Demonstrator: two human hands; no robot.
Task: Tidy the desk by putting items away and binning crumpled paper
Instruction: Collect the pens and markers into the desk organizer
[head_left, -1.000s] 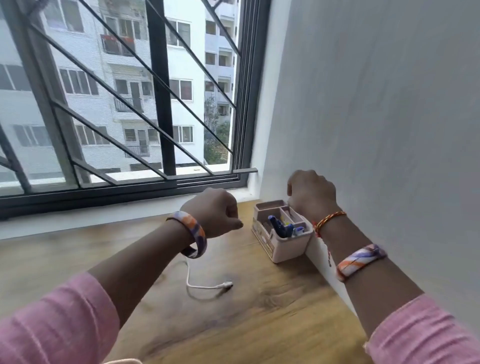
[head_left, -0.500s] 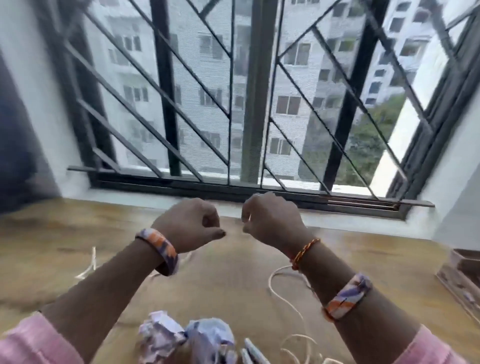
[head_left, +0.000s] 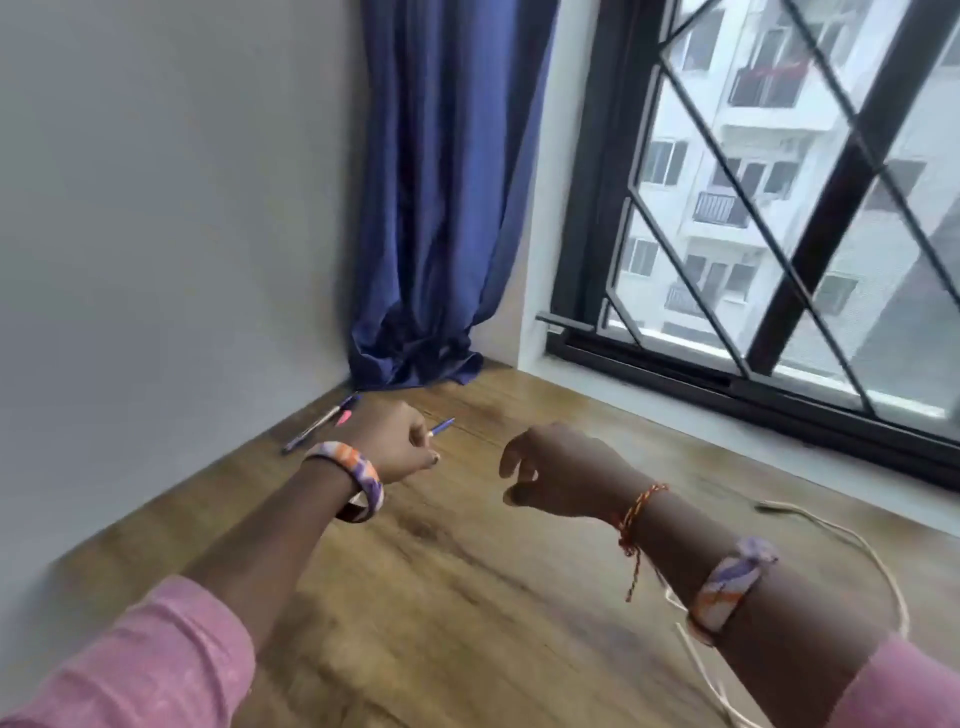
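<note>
From the head view, both forearms reach out over the brown wood-grain table (head_left: 467, 597), pink sleeves pushed up near the bottom corners. The left hand (head_left: 392, 441) hangs above the far left part of the table with its fingers curled loosely inward and the thumb tucked toward them; nothing sits in its grip. A blue ballpoint pen with a white tip (head_left: 441, 427) lies on the table just past its knuckles, partly hidden by the hand, and whether the fingers touch it cannot be told. Further left, beside the grey wall, a blue-and-white pen (head_left: 311, 431) and a short pink marker (head_left: 343, 417) lie close together on the wood. The right hand (head_left: 556, 470) hovers near the middle, apart from the left, fingers bent downward in a relaxed hook and holding nothing. A white cable (head_left: 862, 545) curls across the table on the right, passing under the right forearm. A dark blue curtain (head_left: 441, 208) bunches onto the table's far corner, next to the black-barred window (head_left: 779, 234).
</note>
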